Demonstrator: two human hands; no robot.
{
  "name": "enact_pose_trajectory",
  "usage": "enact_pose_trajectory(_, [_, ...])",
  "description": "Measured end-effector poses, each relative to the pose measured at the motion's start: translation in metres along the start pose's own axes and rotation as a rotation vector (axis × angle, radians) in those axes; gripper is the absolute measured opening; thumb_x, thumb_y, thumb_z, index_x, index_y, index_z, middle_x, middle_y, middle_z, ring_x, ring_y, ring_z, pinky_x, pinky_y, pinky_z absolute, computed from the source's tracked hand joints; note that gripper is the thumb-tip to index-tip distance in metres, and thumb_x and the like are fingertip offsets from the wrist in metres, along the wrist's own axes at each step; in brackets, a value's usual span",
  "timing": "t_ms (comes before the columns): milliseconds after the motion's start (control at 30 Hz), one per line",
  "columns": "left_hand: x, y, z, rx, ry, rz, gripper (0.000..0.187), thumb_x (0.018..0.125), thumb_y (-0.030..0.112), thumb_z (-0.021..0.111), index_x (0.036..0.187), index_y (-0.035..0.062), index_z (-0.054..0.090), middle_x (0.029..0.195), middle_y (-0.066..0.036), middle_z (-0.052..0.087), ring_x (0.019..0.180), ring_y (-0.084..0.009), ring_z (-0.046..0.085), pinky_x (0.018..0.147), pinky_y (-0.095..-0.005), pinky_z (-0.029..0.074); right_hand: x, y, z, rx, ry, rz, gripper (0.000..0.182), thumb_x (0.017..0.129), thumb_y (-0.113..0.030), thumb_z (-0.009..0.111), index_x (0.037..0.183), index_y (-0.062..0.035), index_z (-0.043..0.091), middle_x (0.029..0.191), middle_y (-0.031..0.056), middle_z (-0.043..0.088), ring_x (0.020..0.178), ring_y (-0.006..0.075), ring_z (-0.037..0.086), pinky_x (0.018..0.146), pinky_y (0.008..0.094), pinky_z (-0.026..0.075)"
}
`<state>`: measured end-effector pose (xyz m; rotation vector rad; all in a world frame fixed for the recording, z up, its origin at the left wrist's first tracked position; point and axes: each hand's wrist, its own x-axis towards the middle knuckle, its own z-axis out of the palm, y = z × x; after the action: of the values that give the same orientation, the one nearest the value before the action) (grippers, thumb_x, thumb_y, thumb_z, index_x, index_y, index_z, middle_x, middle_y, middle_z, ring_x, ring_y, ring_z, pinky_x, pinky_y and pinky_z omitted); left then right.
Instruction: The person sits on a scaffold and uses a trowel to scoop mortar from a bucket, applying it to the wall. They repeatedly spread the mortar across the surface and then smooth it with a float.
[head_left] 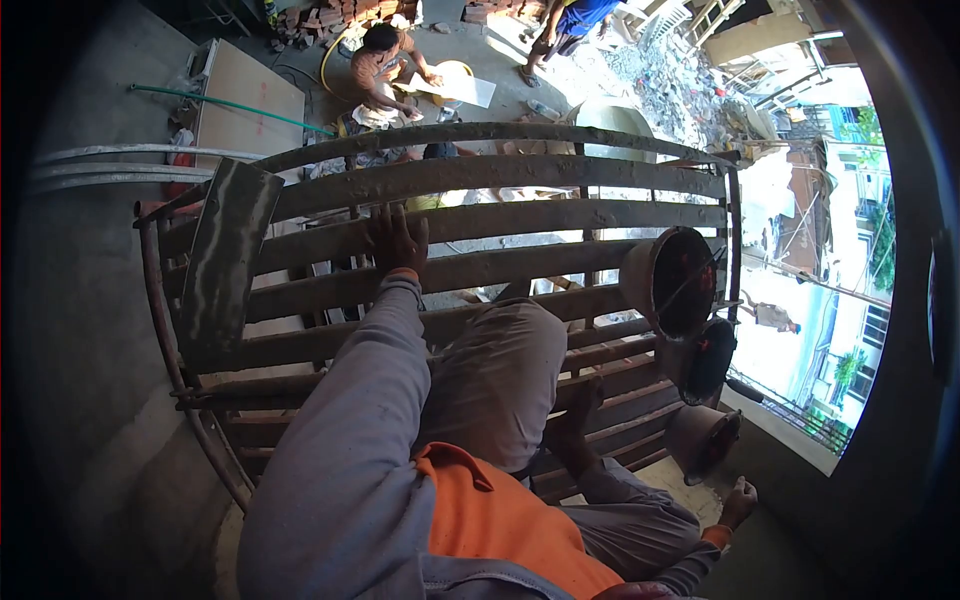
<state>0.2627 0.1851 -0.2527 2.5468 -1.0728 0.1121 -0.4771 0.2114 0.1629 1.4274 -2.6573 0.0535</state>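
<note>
My left hand (398, 240) lies on the slats of a wooden platform (480, 222), its fingers stretched over one slat. Low at the right, my right hand (738, 503) is closed, just below a bucket (700, 440); whatever it may hold is too small to make out. Two more dark-mouthed containers, an upper bucket (672, 280) and a middle one (705, 362), stand at the platform's right side. A thin stick lies across the upper bucket's mouth. A dark, streaked board (230, 255) rests on the slats left of my left hand.
Beneath the platform, a crouching person (385, 70) handles a pale sheet (465, 90). Another person (572, 28) stands at the top. Rubble (665, 85) and a large round basin (612, 122) are below. Walls flank both sides, with a window opening at right.
</note>
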Motion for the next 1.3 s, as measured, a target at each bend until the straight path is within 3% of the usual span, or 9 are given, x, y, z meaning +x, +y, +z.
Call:
enact_pose_trajectory(567, [0.001,0.0,-0.002,-0.012,0.034,0.015,0.053,0.088,0.046,0.059,0.127,0.0122,0.049,0.139,-0.014,0.042,0.134,-0.0353,0.036,0.103,-0.0642,0.028,-0.006,-0.001,-0.006,0.011,-0.002,0.022,0.032,0.09,-0.026,0.065,0.092,0.0056,0.065,0.082,0.013,0.068,0.074,0.0205,0.062,0.072,0.0344,0.049])
enact_pose_trajectory(900, [0.002,-0.002,0.003,0.035,0.074,0.055,0.053,0.086,0.046,0.059,0.126,0.0132,0.049,0.138,-0.012,0.045,0.133,-0.033,0.039,0.103,-0.0592,0.032,-0.009,-0.003,-0.006,0.045,0.014,0.018,0.03,0.09,-0.025,0.065,0.09,0.0055,0.065,0.077,0.0113,0.067,0.069,0.0187,0.06,0.069,0.0342,0.048])
enact_pose_trajectory(1300, [0.002,0.002,-0.003,0.033,0.023,0.022,0.05,0.088,0.045,0.059,0.126,0.0124,0.052,0.138,-0.013,0.045,0.132,-0.0354,0.038,0.107,-0.0595,0.027,-0.007,-0.001,-0.005,0.01,0.013,0.031,0.032,0.092,-0.027,0.063,0.092,0.0049,0.066,0.081,0.0128,0.068,0.073,0.0201,0.063,0.071,0.0343,0.049])
